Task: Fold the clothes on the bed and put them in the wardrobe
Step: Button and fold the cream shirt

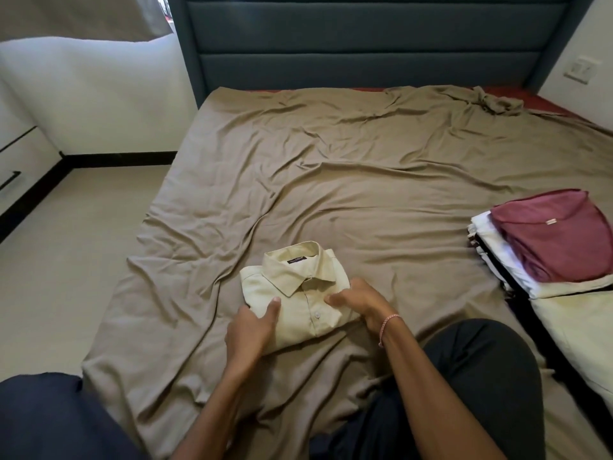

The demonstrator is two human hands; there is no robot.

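Dark-trousered knees (481, 376) flank left hand (252, 330) and right hand (361, 303), both gripping the folded cream collared shirt (298, 287) on the tan-sheeted bed (331, 177), fingers probably tucked under. Folding seems finished; next, lift it level.

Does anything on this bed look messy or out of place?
Yes: the tan bedsheet is heavily wrinkled, and at the far right corner it is bunched up and pulled back, baring the red mattress underneath. The folded cream shirt and the stack of folded clothes look neat.
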